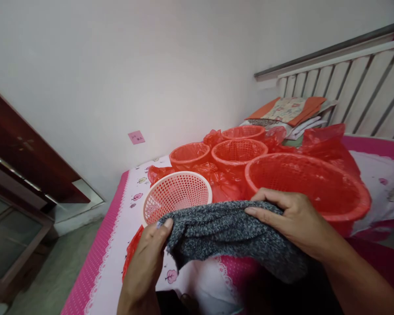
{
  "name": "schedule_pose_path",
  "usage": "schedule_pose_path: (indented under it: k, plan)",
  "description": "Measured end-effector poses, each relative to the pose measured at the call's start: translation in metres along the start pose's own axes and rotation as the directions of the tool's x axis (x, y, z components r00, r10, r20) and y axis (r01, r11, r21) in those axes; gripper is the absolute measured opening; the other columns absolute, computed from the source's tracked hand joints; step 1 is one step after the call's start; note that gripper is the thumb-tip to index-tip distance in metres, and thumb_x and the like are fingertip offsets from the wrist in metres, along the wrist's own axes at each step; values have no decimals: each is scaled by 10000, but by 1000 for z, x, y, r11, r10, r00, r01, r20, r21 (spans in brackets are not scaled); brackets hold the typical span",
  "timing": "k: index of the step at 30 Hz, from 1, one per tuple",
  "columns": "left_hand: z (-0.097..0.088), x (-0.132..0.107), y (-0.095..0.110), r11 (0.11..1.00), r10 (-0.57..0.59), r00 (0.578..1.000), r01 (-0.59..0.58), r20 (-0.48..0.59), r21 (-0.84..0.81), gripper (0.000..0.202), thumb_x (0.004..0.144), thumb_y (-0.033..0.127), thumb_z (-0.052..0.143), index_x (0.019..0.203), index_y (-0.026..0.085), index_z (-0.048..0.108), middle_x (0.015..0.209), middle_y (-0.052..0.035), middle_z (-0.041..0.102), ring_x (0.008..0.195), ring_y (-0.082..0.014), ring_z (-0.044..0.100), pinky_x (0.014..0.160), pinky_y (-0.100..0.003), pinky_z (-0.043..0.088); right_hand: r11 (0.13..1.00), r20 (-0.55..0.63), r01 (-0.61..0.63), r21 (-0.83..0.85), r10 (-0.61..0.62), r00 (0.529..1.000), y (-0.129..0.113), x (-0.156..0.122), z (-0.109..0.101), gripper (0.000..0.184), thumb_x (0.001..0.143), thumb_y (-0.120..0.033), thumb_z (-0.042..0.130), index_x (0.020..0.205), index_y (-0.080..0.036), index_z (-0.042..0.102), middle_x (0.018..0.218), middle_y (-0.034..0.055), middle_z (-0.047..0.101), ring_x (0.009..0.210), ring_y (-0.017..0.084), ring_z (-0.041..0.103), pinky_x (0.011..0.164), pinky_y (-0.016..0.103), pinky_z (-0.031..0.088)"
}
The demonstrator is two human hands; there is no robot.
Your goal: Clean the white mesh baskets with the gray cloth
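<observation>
The left hand (147, 251) pinches the near-left end of a gray knitted cloth (223, 232), thumb on top. The right hand (295, 218) grips its upper edge toward the other end. The cloth spans the gap between both hands; its loose right part droops below the right hand.

Just beyond the left hand stands a pale basket (187, 192). Beyond the right hand is a large red basket (305, 179); contact with either rim cannot be determined. A red plastic bag (225, 186) lies between these baskets.

Caution: if the left pinch, close to the cloth's end, loosens, that end may slip free. Lowering the cloth may snag its knit on the pale rim. Sideways movement of the right hand may shift the large red basket.
</observation>
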State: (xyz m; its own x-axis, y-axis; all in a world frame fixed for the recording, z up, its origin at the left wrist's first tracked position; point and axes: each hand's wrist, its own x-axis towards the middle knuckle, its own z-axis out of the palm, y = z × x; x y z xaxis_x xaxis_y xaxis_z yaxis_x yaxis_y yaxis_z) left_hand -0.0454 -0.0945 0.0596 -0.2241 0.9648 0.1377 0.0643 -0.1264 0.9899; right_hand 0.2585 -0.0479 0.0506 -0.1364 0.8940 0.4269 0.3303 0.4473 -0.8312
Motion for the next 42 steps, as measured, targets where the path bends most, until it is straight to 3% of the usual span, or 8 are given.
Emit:
schedule_pose_path:
  k: [6,9,15,20,29,33,37,42]
  plan:
    - [-23,-27,7,967,-191,982,187,-5,-175,367,641,533,887,745,193,801,793,-96,809,858,-357,777,753,-436,648,986,211,-45,163,10,977,2,-5,-8,273,828,-492,851,720,-253,773,656,2,677,610,182,597,548,277,436]
    - [-19,-26,5,958,-244,970,239,-17,-158,345,672,505,914,709,195,768,685,-60,760,737,-292,757,639,-355,604,981,185,-40,190,4,983,4,-4,-11,297,843,-518,828,725,-251,780,653,7,676,607,181,592,547,278,440]
    - [-6,8,-3,963,-188,977,204,103,-179,466,716,592,909,847,153,820,792,-113,818,882,-341,787,856,-432,624,1000,42,-20,8,19,999,15,4,-8,376,905,-570,747,724,-240,751,665,6,665,637,183,582,566,287,423]
    - [-1,17,-11,982,-129,987,140,96,-125,481,860,683,756,938,216,838,942,-106,847,1031,-358,760,933,-434,580,996,49,-41,78,37,998,11,6,-1,441,929,-613,700,697,-237,707,665,6,620,651,179,551,589,294,433]
    - [35,-5,3,980,39,989,-67,145,186,643,920,799,601,605,239,584,602,12,537,612,-175,464,595,-301,402,810,199,-292,508,220,955,7,6,31,421,872,-632,803,942,-228,705,809,2,692,725,166,623,652,277,488]
    - [54,-14,2,983,42,970,-83,240,162,561,1002,706,555,724,234,676,719,-9,639,743,-199,563,700,-297,458,684,266,-359,636,242,933,-3,4,47,487,821,-614,880,1045,-222,696,804,-21,658,677,128,595,603,240,480]
    - [61,-11,-4,995,57,955,-78,292,61,535,1050,654,503,1069,210,802,1070,-77,794,972,-246,665,882,-342,530,618,274,-359,699,232,933,-9,1,54,530,863,-674,837,1094,-215,707,830,-12,656,654,100,580,602,221,507]
    - [63,-8,-7,993,80,935,-43,345,-112,709,708,533,966,1309,224,750,1323,-91,776,1249,-311,683,1090,-387,522,567,287,-304,766,122,950,-11,-5,57,481,998,-642,696,1265,-242,713,1152,100,767,972,215,760,915,382,625]
